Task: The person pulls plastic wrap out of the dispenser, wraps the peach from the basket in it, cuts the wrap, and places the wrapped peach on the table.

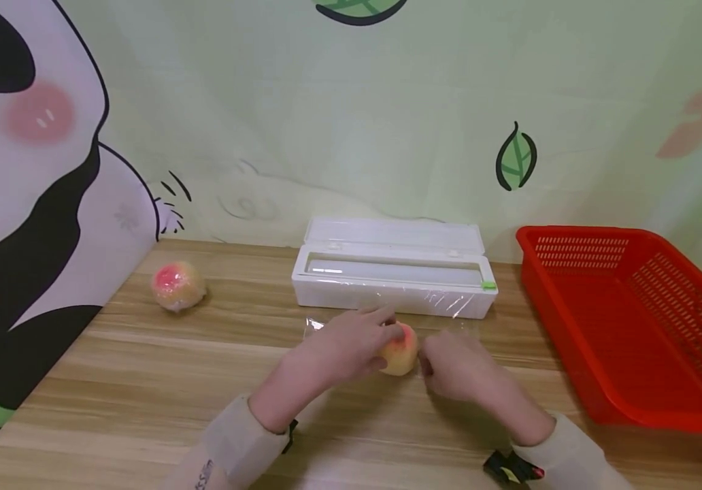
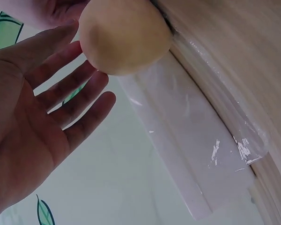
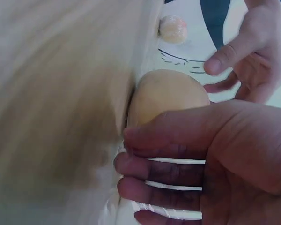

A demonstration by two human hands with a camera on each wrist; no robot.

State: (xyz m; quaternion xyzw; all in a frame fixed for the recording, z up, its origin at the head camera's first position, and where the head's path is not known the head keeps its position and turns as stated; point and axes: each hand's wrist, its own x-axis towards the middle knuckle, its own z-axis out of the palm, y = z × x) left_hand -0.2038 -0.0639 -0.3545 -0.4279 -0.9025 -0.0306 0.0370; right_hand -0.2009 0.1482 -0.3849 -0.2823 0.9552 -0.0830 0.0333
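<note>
A yellow-and-pink peach (image 1: 401, 354) rests on a sheet of clear plastic wrap (image 2: 215, 89) laid over the table. My left hand (image 1: 351, 344) is at the peach's left side; its fingers are loosely extended, with the fingertips close against the fruit in the left wrist view. On the other side, my right hand (image 1: 458, 364) has its fingers bent and pinches the wrap low beside the peach (image 3: 171, 93). Thumb and index finger meet near the table surface in the right wrist view. The wrap between them is hard to make out.
Behind the hands stands a white plastic wrap dispenser (image 1: 394, 292), lid raised, with a green slider (image 1: 488, 286) at its right end. A red basket (image 1: 608, 395) is on the right. Another peach (image 1: 178, 286), covered in film, sits at the back left of the wooden table (image 1: 143, 381).
</note>
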